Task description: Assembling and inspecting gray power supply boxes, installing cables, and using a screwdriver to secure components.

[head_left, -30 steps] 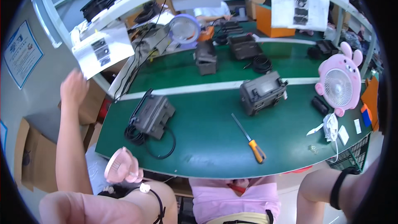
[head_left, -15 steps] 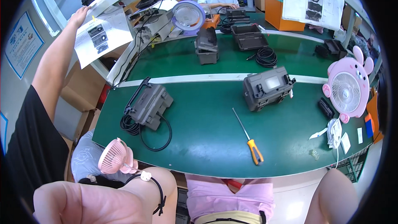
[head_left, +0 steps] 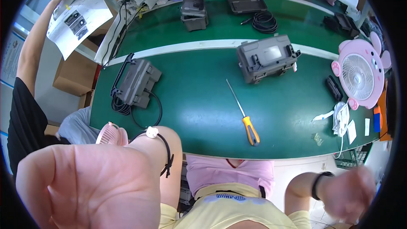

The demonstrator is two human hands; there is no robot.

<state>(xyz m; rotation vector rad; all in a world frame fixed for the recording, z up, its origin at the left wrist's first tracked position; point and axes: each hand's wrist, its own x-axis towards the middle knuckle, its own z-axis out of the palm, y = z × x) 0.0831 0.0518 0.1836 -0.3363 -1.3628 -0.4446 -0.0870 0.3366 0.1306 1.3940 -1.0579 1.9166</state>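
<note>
1. Our left hand (head_left: pixel 91 186) fills the lower left of the view, palm up toward the camera and spread flat, fingers released and grasping nothing; a black band with a small white charm (head_left: pixel 151 132) sits on its wrist.
2. Our right hand (head_left: pixel 349 195) hangs low at the right, below the desk edge and blurred (we cannot tell whether its fingers are clenched or loose); a dark wristband (head_left: pixel 316 184) circles the wrist.
3. Both hands are off the green desk (head_left: pixel 199 114), well apart from everything on it.
4. Nearest the left hand, a small pink handheld fan (head_left: pixel 111 133) shows just behind the wrist, at the desk's near left edge.
5. A grey box with a black handle and coiled cable (head_left: pixel 136 84) lies on the desk's left part.
6. An orange-handled screwdriver (head_left: pixel 245 116) lies near the middle, handle toward us, between the two hands' sides.
7. A second grey box (head_left: pixel 266 58) sits beyond the screwdriver's tip.
8. A pink animal-shaped desk fan (head_left: pixel 360 74) stands at the right.
9. At the far left another person's raised arm (head_left: pixel 36 42) reaches up beside a hanging sheet of paper (head_left: pixel 76 19).
</note>
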